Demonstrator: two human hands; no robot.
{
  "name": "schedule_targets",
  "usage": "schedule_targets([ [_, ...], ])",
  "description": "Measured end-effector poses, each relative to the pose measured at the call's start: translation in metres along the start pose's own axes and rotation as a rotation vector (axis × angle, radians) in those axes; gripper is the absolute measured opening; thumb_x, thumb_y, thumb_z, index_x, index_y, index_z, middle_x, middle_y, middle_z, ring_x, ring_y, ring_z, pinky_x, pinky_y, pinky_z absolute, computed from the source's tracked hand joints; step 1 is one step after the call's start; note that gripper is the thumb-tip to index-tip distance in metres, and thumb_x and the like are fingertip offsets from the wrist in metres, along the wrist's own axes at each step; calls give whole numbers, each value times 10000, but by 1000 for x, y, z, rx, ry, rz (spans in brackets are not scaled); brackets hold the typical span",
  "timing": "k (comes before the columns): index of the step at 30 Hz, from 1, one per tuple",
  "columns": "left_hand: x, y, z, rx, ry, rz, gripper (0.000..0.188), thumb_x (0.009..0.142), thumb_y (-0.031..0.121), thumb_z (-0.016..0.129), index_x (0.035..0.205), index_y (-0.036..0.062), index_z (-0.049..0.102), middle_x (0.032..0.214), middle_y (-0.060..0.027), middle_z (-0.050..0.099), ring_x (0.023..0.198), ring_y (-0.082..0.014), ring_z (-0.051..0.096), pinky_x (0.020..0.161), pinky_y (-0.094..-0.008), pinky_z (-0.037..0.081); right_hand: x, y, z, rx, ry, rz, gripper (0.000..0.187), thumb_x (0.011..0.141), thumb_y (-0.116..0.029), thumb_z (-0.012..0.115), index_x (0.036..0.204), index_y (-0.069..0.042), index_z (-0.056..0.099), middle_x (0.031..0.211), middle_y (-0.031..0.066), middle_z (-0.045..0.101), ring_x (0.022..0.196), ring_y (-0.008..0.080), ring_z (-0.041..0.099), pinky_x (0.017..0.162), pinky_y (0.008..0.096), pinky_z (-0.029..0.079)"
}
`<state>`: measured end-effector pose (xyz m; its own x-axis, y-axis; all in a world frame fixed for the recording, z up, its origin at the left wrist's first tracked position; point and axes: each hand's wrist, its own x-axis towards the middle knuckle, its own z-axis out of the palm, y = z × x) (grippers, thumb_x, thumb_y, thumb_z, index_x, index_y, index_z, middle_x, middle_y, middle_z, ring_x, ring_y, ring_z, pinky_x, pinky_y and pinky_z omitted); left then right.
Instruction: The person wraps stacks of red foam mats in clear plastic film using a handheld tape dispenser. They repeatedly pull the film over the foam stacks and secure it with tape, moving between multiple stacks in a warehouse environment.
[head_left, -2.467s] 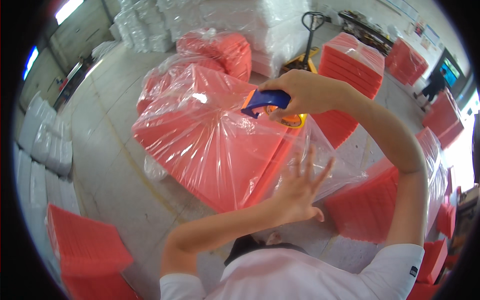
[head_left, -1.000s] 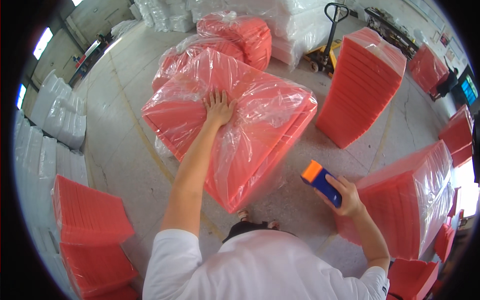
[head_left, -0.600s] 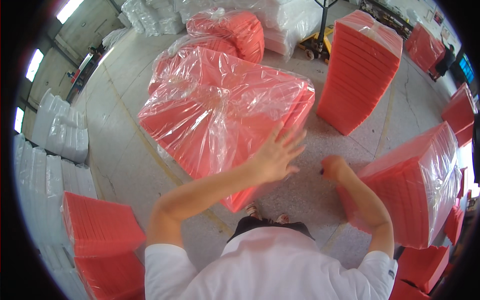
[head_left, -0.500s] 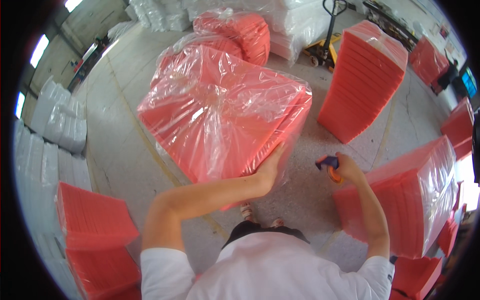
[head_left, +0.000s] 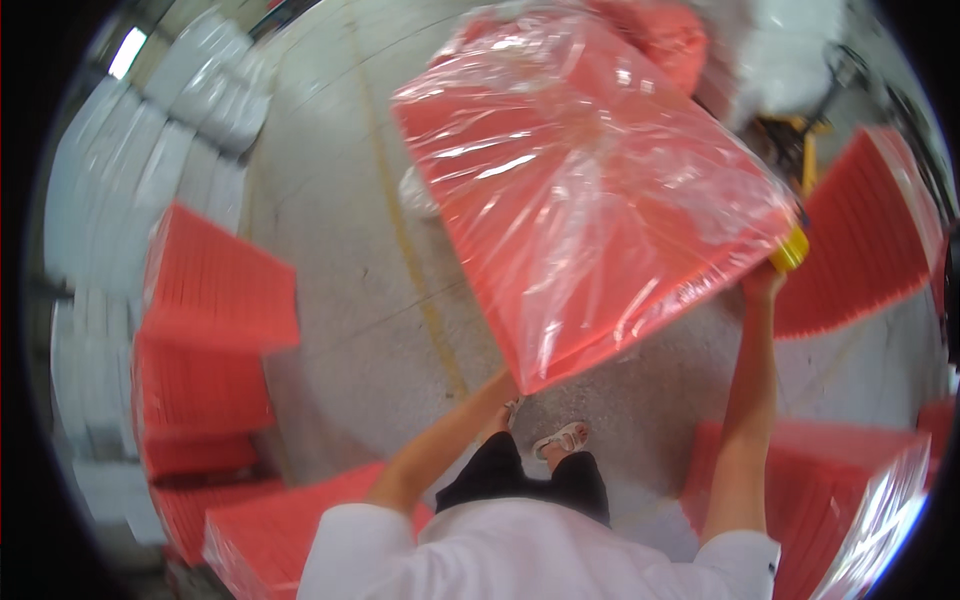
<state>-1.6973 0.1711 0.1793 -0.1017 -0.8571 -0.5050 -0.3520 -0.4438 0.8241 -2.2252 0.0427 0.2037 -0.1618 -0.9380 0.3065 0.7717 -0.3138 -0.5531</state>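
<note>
A large bundle of red foam sheets (head_left: 640, 210) wrapped in clear plastic stands tilted in front of me. My left hand (head_left: 506, 387) is at its near lower corner; its fingers are hidden by the bundle. By the right corner, my right hand (head_left: 765, 281) is closed around a tape dispenser with a yellow roll (head_left: 791, 250). The dispenser's dark part is mostly out of sight, and the roll is right beside the plastic. Gathered, wrinkled plastic covers the upper face of the bundle.
Red foam stacks (head_left: 215, 290) line the left, before white wrapped stacks (head_left: 110, 170). Another red stack (head_left: 860, 235) stands at right, with a yellow pallet jack (head_left: 810, 160) behind it. Wrapped red bundles lie near me at lower left (head_left: 290, 530) and lower right (head_left: 800, 500).
My view has turned, and the bundle sits turned and further right in it. My left hand has gone from the bundle's right side to its near corner. My right hand has brought the dispenser to the right corner.
</note>
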Motion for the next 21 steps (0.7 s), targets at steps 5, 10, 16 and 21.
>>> schedule_targets([
  [5,17,27,45,-311,-136,-77,453,962,322,505,1324,51,525,1202,-194,636,1114,-331,616,946,-466,492,6,38,153,-34,26,48,597,946,-413,468,1426,-60,432,1385,149,530,1283,343,506,1100,535,375],
  [10,-19,32,19,-652,-334,-115,445,948,310,529,1309,51,535,1193,-181,639,1104,-334,618,945,-478,493,64,28,274,-193,-56,36,581,912,-417,551,1349,-41,483,1291,132,581,1191,309,560,1029,462,429],
  [16,-80,-15,-126,-1081,-363,-178,435,931,296,558,1290,51,547,1182,-167,644,1091,-339,619,944,-493,494,177,169,468,-281,-256,208,569,870,-422,650,1256,-17,543,1179,110,643,1082,268,624,945,374,494],
  [21,-79,-116,-227,-1020,-151,-345,428,916,284,582,1275,52,557,1173,-154,647,1081,-343,620,942,-505,495,120,228,474,-131,-391,234,527,910,-387,574,1273,-6,528,1275,196,570,1192,319,550,1017,434,443],
])
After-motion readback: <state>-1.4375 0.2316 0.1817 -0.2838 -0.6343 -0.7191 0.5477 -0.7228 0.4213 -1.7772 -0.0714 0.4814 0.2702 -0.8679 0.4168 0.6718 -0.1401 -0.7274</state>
